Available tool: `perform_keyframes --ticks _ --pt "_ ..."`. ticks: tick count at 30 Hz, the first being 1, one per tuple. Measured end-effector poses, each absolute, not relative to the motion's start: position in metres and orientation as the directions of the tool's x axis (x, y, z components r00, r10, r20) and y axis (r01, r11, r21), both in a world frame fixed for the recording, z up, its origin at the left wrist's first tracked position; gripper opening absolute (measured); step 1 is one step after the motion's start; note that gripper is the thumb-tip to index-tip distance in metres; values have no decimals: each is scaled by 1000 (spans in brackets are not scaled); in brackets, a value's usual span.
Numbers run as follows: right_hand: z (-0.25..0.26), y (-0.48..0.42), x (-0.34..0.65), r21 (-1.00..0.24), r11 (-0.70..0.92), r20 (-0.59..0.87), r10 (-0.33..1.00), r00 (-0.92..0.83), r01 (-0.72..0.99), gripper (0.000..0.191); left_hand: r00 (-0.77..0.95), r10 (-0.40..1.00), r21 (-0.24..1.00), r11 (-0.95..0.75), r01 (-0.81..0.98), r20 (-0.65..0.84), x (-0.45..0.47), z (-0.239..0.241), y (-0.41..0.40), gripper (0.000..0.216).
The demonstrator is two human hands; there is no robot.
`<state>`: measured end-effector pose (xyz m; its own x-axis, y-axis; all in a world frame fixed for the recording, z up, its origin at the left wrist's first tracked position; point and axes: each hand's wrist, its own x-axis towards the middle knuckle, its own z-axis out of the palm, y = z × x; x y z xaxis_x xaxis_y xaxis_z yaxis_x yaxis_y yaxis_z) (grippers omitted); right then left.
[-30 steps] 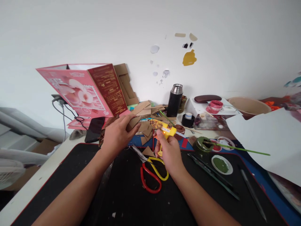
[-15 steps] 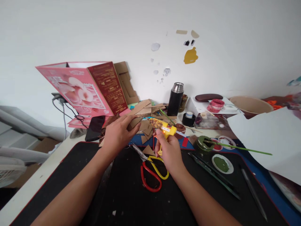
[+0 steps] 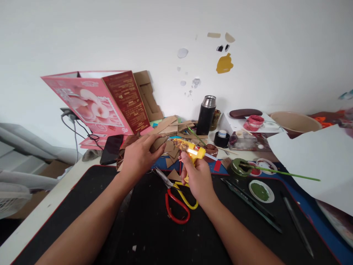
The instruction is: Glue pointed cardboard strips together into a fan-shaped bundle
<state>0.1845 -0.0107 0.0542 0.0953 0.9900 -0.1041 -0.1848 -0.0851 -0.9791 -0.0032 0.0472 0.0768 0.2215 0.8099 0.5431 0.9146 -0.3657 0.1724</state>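
My right hand [image 3: 197, 175] is wrapped round the handle of a yellow hot glue gun [image 3: 197, 151]. Its stained nozzle points left, close to the fingertips of my left hand [image 3: 143, 152]. Between that hand's thumb and fingers is a thin cardboard piece [image 3: 159, 143], partly hidden by the fingers. A glue stick [image 3: 211, 157] pokes out of the gun's back end. Below both hands, scissors [image 3: 178, 215] with one red and one yellow handle lie on the black mat [image 3: 154, 243]. Cardboard scraps [image 3: 172, 150] are heaped just behind the hands.
A pink box [image 3: 91, 106] and a phone [image 3: 111, 149] stand and lie on the left. Behind are a black flask [image 3: 206, 116] and a roll of black tape [image 3: 221, 140]. On the right are a green paint jar [image 3: 239, 168], a paint-filled lid [image 3: 261, 191] and a pen [image 3: 298, 224].
The glue gun in my right hand has shifted slightly left, its nozzle nearer the cardboard piece. My left hand has stayed almost where it was.
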Motion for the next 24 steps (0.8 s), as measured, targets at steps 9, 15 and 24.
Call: perform_keyframes --ticks 9,15,24 --pt "53 -10 185 -985 -64 -81 992 99 -163 62 222 824 184 -363 913 522 0 77 46 33" --pt "51 -10 184 -987 -71 -85 992 93 -146 62 223 832 179 -356 917 508 1 78 44 36" --pt "53 -10 184 -988 -60 -75 992 104 -143 63 225 833 193 -363 912 506 1 79 45 36"
